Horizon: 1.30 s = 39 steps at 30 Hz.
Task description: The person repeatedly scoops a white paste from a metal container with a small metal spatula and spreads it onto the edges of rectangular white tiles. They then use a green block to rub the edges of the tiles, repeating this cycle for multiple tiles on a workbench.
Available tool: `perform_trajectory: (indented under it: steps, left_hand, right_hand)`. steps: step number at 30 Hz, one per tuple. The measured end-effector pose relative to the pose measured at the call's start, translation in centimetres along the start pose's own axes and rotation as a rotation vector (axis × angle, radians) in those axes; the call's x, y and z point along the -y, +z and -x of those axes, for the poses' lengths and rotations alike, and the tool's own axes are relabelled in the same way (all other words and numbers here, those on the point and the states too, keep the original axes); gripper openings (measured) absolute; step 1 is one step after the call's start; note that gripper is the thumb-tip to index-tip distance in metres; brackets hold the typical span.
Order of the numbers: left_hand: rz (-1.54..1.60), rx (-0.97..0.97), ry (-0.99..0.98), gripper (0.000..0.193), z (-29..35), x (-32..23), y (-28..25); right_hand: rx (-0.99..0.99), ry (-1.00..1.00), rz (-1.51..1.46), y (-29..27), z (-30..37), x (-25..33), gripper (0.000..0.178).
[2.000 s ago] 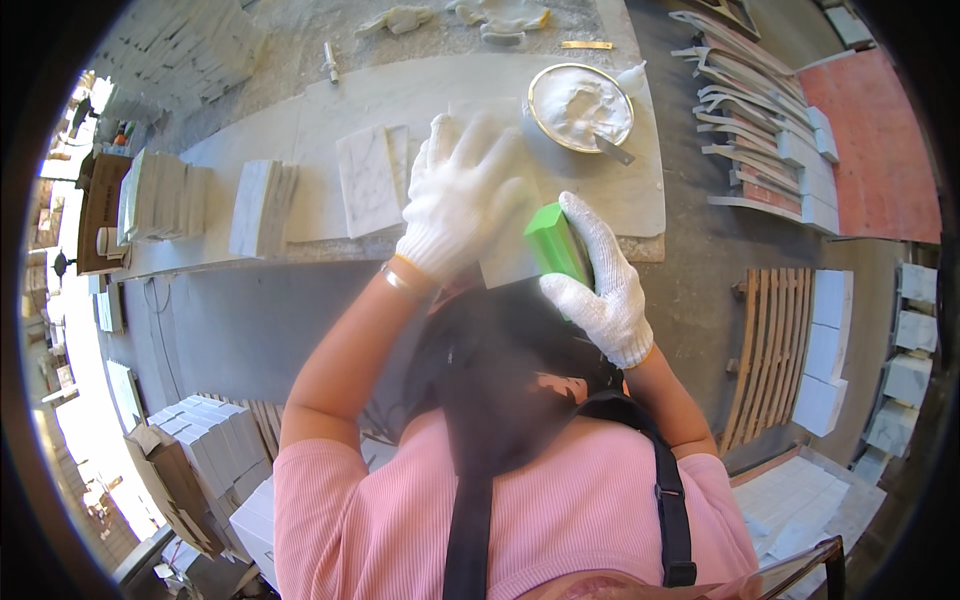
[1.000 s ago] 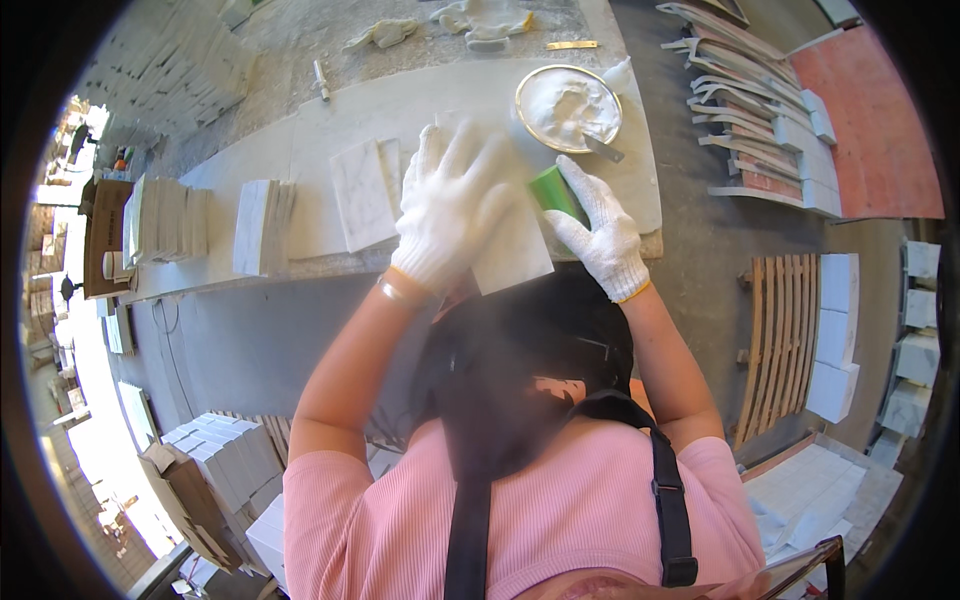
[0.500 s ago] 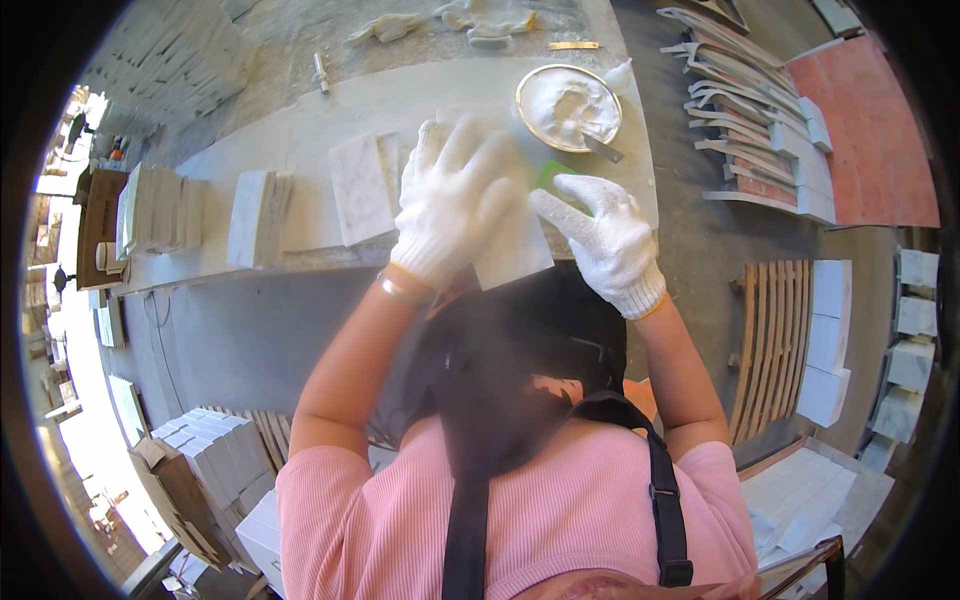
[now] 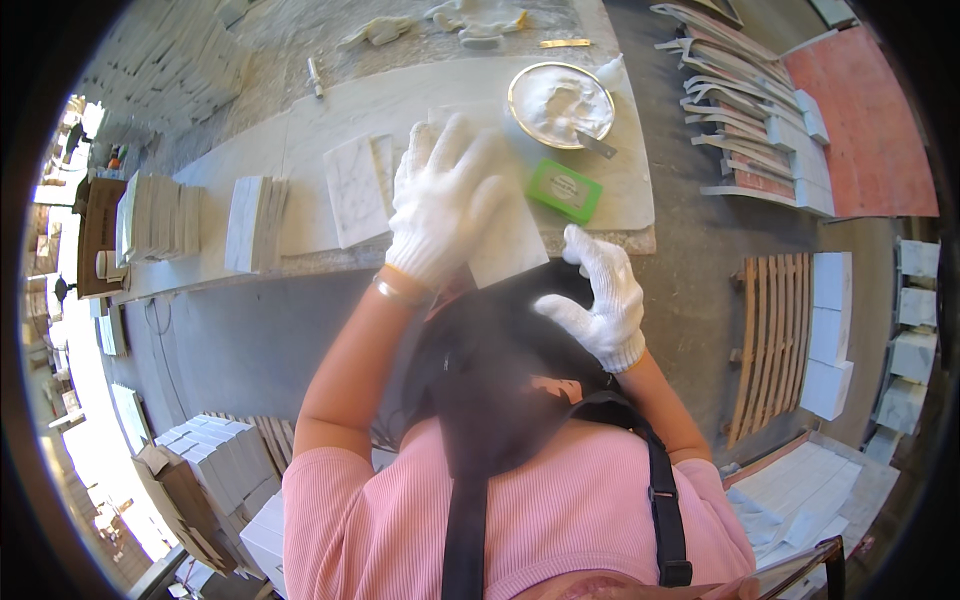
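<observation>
Tile (image 4: 515,250) in pale stone lies under the white-gloved left hand (image 4: 440,215) of a worker at a dusty worktable (image 4: 430,50), its near corner jutting past the table's front edge. The left hand rests flat across it, back upward, fingers spread and holding nothing in a grip; a bracelet (image 4: 402,290) circles the wrist. The right hand (image 4: 598,305), also gloved, is lifted just off the front edge with thumb and fingers parted and nothing between them. The two hands are apart. Beyond the right fingertips, not touching them, a green block (image 4: 565,192) sits on a pale board (image 4: 632,185) laid over the table, a light print on its top.

Behind the block stands a gold-rimmed bowl (image 4: 513,118) of white paste (image 4: 562,92), a scraper (image 4: 597,145) resting in it with one end out over the rim. Left of the left hand, a veined tile (image 4: 355,195) partly overlaps another, and farther left along the table stand a short stack (image 4: 252,225) and a thicker stack (image 4: 158,220) beside a cardboard box (image 4: 98,215). At the rear lie a marker (image 4: 315,77), crumpled gloves (image 4: 378,32) and a gold-coloured strip (image 4: 566,43).

The worker wears a pink shirt (image 4: 540,500) with black straps (image 4: 670,520). On the floor to the right, a wooden pallet (image 4: 768,350) lies beside a row of white blocks (image 4: 828,335).
</observation>
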<state>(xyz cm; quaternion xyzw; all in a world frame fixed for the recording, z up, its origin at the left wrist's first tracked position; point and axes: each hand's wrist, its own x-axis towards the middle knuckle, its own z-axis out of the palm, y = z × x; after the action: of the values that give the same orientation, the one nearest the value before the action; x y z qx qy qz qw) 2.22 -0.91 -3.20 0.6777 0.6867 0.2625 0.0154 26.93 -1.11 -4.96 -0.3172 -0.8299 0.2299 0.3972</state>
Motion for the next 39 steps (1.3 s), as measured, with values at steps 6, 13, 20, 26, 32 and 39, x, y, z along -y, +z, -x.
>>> perform_trajectory:
  steps: [6,13,20,26,32,39]
  left_hand:
    - [-0.01,-0.003,0.018,0.055,-0.2,0.2,0.0]
    - [0.019,-0.021,0.036,0.053,-0.1,0.7,0.2]
    - [0.066,-0.031,0.051,0.056,0.0,1.0,0.4]
    - [0.223,-0.238,-0.183,0.064,2.2,2.3,0.2]
    - [0.405,-0.229,-0.394,0.063,6.8,1.2,-1.0]
    - [0.799,0.035,-0.588,0.058,8.4,-2.2,-5.0]
  right_hand:
    - [0.027,-0.012,0.088,3.5,-2.3,-0.1,0.111]
    - [-0.164,0.212,0.286,0.6,-0.9,-3.2,0.094]
    - [0.056,-0.04,0.115,1.8,-1.9,0.2,0.091]
    - [0.115,0.699,-0.542,0.8,-5.0,-1.4,0.042]
    - [0.554,0.845,-0.864,1.2,-5.4,-1.7,0.027]
    - [0.394,0.976,-0.872,-0.4,-2.6,0.6,0.019]
